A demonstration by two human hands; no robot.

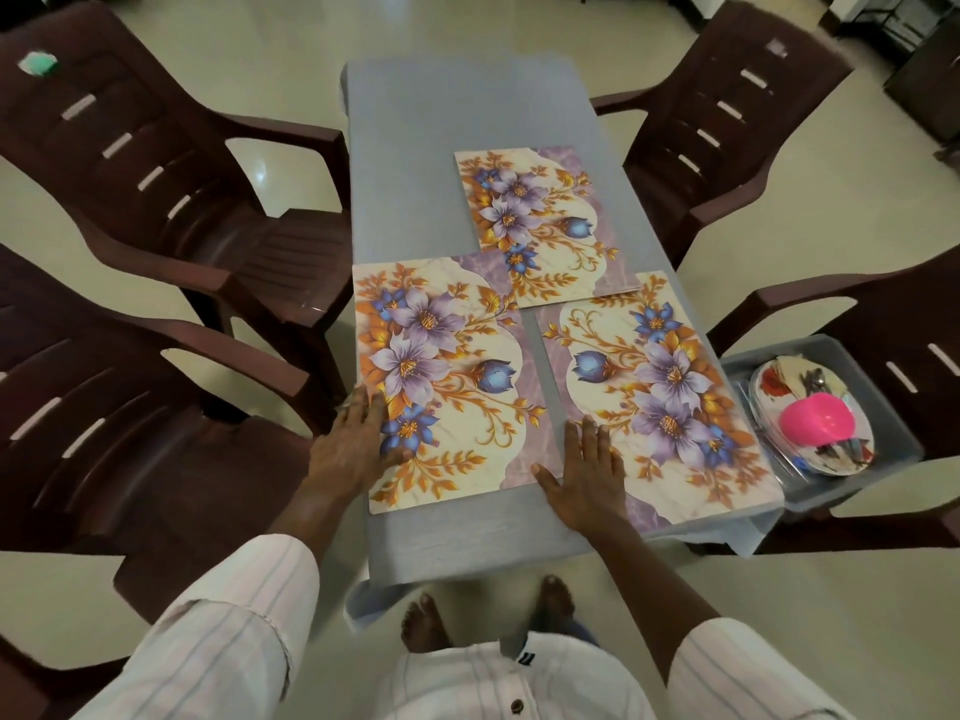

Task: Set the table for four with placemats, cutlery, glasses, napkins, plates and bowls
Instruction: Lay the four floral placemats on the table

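Three floral placemats lie on the table's grey cloth (415, 148). The near left placemat (457, 407) has my left hand (353, 444) lying flat on its left edge. My right hand (587, 470) presses flat, fingers straight, on the left edge of the near right placemat (670, 407). A third placemat (545, 220) lies farther back on the right, its near corner over the other two. A grey tub (893, 423) on the right-hand chair holds floral plates (852, 459), a pink bowl (818, 420) and cutlery.
Four dark brown plastic chairs surround the narrow table: two on the left (156, 163) (104, 418), two on the right (727, 122) (893, 324). The far left part of the cloth shows bare. My bare feet (488, 610) stand at the table's near end.
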